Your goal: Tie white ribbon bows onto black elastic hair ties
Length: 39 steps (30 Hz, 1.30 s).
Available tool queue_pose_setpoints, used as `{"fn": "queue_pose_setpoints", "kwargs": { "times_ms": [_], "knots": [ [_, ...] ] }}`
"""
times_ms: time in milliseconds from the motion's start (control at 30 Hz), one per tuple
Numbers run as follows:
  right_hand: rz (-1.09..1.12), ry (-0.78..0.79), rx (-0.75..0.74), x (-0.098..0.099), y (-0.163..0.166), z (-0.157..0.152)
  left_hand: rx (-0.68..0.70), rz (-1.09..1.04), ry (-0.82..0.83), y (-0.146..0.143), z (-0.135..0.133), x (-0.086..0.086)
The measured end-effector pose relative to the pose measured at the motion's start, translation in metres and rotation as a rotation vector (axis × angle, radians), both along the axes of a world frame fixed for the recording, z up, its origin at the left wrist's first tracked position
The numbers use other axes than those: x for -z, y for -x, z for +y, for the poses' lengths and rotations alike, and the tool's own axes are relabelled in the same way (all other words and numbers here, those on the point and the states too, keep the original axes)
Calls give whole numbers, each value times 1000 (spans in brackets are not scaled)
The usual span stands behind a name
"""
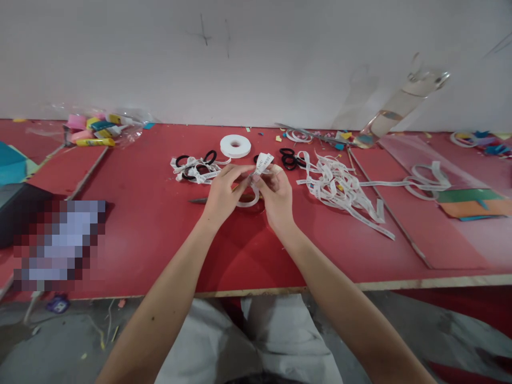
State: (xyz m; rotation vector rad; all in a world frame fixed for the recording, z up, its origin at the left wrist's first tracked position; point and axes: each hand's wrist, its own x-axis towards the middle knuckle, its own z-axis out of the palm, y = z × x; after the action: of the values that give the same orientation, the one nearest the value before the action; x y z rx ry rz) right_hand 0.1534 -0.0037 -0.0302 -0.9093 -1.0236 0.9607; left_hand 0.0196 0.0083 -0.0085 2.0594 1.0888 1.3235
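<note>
Both hands meet over the middle of the red table, pinching one white printed ribbon [262, 163]. My left hand [227, 189] grips it with thumb and forefinger from the left. From the right, my right hand [277, 191] holds the folded, lettered part, and a loop of ribbon hangs below between the hands. A black hair tie [256, 158] shows partly behind the ribbon; whether the ribbon is around it I cannot tell. Under the hands lies a pair of scissors [199, 201], mostly hidden. Beyond them sits a white ribbon roll [236, 145].
Left of the hands are hair ties with ribbons [196, 169]. On the right lie loose black hair ties [288, 159] and a tangled ribbon pile [340, 184]. A clear bottle [396, 114] leans against the wall. Phone [64, 240] and bagged craft pieces [96, 130] are at left.
</note>
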Motion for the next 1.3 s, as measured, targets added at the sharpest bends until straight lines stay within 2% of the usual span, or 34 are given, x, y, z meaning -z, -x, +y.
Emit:
{"fn": "queue_pose_setpoints", "kwargs": {
  "times_ms": [167,300,400,500,633,933,1200,1300],
  "knots": [
    [-70,3,8,0,-2,1,23,-121,169,-1,3,4],
    [-138,47,19,1,-4,3,98,-260,349,2,8,8],
    [-144,60,-29,0,-8,7,122,-344,433,6,8,5],
    [-119,100,-98,-1,-12,9,143,-343,500,10,6,-3],
    [-105,126,-182,-3,-17,11,168,-289,529,18,5,-12],
    [-46,134,-387,-7,-20,10,325,-262,607,43,6,-15],
    [-6,116,-651,-16,-23,2,573,-289,691,52,-1,-22],
    [-22,128,-669,-16,-24,2,572,-279,703,52,0,-22]
  ]
}}
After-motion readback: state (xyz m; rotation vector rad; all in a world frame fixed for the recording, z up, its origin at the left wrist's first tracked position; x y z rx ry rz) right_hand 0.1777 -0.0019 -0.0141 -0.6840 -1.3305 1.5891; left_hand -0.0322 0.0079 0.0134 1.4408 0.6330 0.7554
